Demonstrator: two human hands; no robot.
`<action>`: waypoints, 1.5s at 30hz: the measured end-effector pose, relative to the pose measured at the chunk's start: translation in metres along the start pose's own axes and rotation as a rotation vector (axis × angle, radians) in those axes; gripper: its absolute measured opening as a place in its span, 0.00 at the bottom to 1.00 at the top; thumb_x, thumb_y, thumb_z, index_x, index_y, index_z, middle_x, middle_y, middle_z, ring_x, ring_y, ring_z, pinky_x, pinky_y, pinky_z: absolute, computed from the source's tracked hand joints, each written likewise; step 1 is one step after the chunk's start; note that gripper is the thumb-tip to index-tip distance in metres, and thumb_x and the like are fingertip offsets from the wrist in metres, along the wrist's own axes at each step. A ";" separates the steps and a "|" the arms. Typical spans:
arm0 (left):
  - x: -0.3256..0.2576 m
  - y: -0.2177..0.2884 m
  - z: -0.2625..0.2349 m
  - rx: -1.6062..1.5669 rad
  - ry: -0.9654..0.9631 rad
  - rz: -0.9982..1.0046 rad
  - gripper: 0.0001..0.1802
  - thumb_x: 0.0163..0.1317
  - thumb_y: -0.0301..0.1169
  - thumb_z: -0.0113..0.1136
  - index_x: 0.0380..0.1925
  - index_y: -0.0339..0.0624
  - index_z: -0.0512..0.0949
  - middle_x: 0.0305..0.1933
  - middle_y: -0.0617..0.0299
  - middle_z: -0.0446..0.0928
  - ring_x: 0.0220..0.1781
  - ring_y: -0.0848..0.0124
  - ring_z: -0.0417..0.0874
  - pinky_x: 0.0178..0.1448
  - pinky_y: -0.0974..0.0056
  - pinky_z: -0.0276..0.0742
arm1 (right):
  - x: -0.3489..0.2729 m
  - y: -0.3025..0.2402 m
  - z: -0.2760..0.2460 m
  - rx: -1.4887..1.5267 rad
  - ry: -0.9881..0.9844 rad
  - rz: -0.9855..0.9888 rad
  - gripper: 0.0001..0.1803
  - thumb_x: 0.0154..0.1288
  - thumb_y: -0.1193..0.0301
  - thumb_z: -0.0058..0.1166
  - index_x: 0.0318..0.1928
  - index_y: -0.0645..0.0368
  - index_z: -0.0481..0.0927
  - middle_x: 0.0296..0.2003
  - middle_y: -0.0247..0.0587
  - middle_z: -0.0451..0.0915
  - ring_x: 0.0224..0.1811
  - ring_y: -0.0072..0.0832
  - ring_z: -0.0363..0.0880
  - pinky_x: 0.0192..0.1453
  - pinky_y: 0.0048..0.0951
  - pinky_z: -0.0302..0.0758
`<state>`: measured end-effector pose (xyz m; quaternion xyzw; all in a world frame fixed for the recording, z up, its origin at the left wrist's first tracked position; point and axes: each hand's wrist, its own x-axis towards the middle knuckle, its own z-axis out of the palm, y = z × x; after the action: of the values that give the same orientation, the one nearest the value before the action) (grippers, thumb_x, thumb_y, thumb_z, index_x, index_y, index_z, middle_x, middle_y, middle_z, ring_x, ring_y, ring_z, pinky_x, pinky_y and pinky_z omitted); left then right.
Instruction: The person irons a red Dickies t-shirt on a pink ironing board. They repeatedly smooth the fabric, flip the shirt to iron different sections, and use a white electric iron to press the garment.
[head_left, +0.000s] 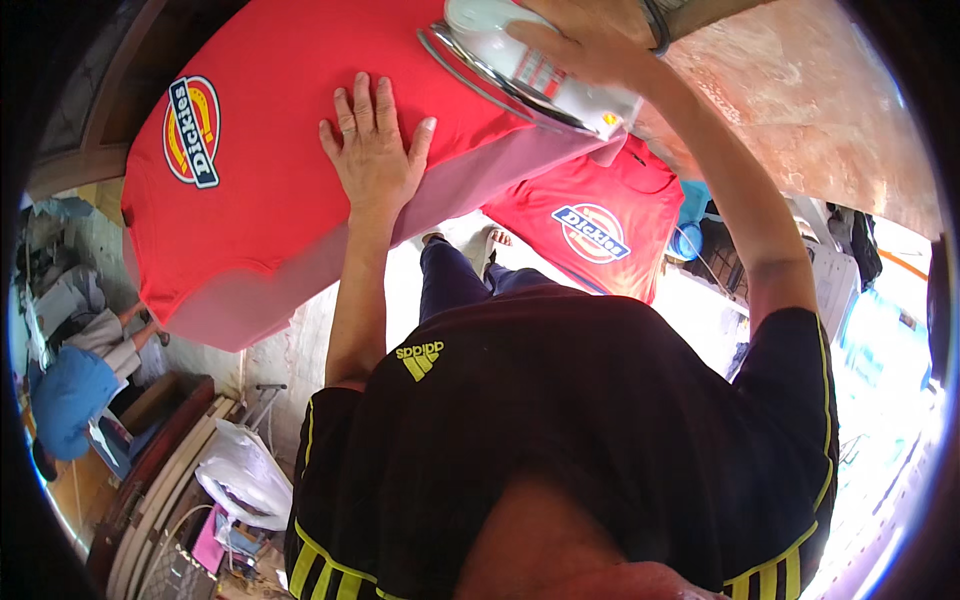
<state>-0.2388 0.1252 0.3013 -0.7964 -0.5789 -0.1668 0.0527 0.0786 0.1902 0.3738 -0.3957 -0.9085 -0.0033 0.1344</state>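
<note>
A red T-shirt (280, 110) with a round printed badge lies spread over a pink cloth-covered ironing surface (240, 305). My left hand (377, 150) rests flat on the shirt near its close edge, fingers stretched and slightly apart. To its right, my right hand (590, 45) grips a white and grey clothes iron (500, 50). The iron stands tilted at the shirt's right side, with part of its shiny metal edge showing. Whether its soleplate touches the fabric, I cannot tell. A second red T-shirt (600, 215) with a similar badge lies lower, just right of the ironing surface.
At the far left a person in a blue top (75, 400) bends down. Several long panels (170, 480) and a white plastic bag (245, 475) stand at lower left. A mottled reddish-brown surface (800, 100) fills the upper right. Blue items (690, 215) sit beyond the second shirt.
</note>
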 end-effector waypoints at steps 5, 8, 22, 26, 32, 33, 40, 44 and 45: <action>-0.021 -0.014 -0.002 0.045 0.090 -0.136 0.38 0.69 0.59 0.44 0.71 0.46 0.62 0.77 0.52 0.56 0.77 0.45 0.54 0.73 0.32 0.49 | 0.054 -0.036 0.009 0.352 0.026 0.246 0.32 0.74 0.49 0.45 0.60 0.67 0.71 0.57 0.64 0.73 0.60 0.54 0.72 0.63 0.43 0.70; -0.032 -0.019 -0.005 0.026 0.105 -0.191 0.37 0.70 0.58 0.43 0.71 0.45 0.63 0.77 0.51 0.57 0.77 0.44 0.55 0.72 0.32 0.49 | 0.035 -0.054 -0.008 0.517 -0.138 0.260 0.29 0.74 0.51 0.46 0.59 0.66 0.71 0.56 0.64 0.74 0.60 0.54 0.73 0.64 0.46 0.70; -0.027 -0.023 -0.014 0.048 0.061 -0.215 0.35 0.70 0.53 0.45 0.70 0.44 0.63 0.77 0.50 0.55 0.78 0.45 0.53 0.73 0.33 0.48 | -0.075 -0.042 -0.037 0.555 0.174 0.343 0.22 0.72 0.52 0.50 0.46 0.60 0.73 0.31 0.47 0.78 0.31 0.40 0.77 0.36 0.38 0.74; -0.019 -0.018 -0.014 0.026 0.058 -0.167 0.31 0.69 0.49 0.50 0.69 0.49 0.66 0.75 0.51 0.58 0.77 0.44 0.54 0.72 0.34 0.49 | -0.046 -0.015 -0.103 1.185 0.073 0.994 0.20 0.71 0.51 0.51 0.43 0.57 0.73 0.22 0.34 0.71 0.16 0.22 0.65 0.19 0.27 0.65; 0.063 0.018 -0.019 -0.494 0.018 0.262 0.19 0.63 0.36 0.63 0.54 0.49 0.79 0.65 0.59 0.71 0.69 0.54 0.68 0.68 0.46 0.62 | 0.010 0.067 -0.092 0.888 0.171 1.034 0.20 0.73 0.49 0.49 0.35 0.53 0.68 0.20 0.29 0.66 0.13 0.16 0.59 0.15 0.24 0.59; 0.083 0.025 -0.015 -0.514 0.011 0.337 0.18 0.63 0.36 0.63 0.53 0.49 0.79 0.63 0.61 0.72 0.66 0.56 0.70 0.65 0.48 0.65 | 0.014 0.083 -0.085 0.883 0.125 1.051 0.20 0.72 0.49 0.49 0.35 0.53 0.68 0.20 0.28 0.66 0.14 0.16 0.59 0.16 0.25 0.60; 0.190 0.086 0.050 -0.570 0.050 0.715 0.13 0.64 0.30 0.59 0.48 0.50 0.81 0.55 0.68 0.77 0.51 0.61 0.79 0.51 0.56 0.79 | 0.021 0.134 -0.038 0.901 0.212 1.111 0.19 0.72 0.52 0.50 0.38 0.56 0.71 0.22 0.30 0.68 0.16 0.18 0.63 0.18 0.26 0.62; 0.215 0.107 0.058 -0.419 -0.050 0.814 0.11 0.64 0.29 0.59 0.46 0.50 0.81 0.51 0.68 0.77 0.47 0.61 0.81 0.46 0.57 0.82 | -0.014 0.170 -0.011 0.116 0.179 0.621 0.23 0.72 0.56 0.51 0.54 0.63 0.71 0.44 0.52 0.74 0.46 0.44 0.72 0.49 0.40 0.70; 0.221 0.111 0.059 -0.457 -0.089 0.840 0.10 0.64 0.29 0.59 0.45 0.50 0.81 0.50 0.68 0.77 0.45 0.62 0.81 0.45 0.58 0.82 | -0.029 0.180 0.000 -0.268 0.163 0.366 0.26 0.72 0.57 0.51 0.60 0.65 0.69 0.54 0.63 0.75 0.58 0.57 0.73 0.62 0.48 0.71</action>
<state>-0.0616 0.3052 0.3306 -0.9590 -0.1571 -0.2199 -0.0855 0.2264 0.2930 0.3485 -0.5664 -0.7992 -0.1313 0.1521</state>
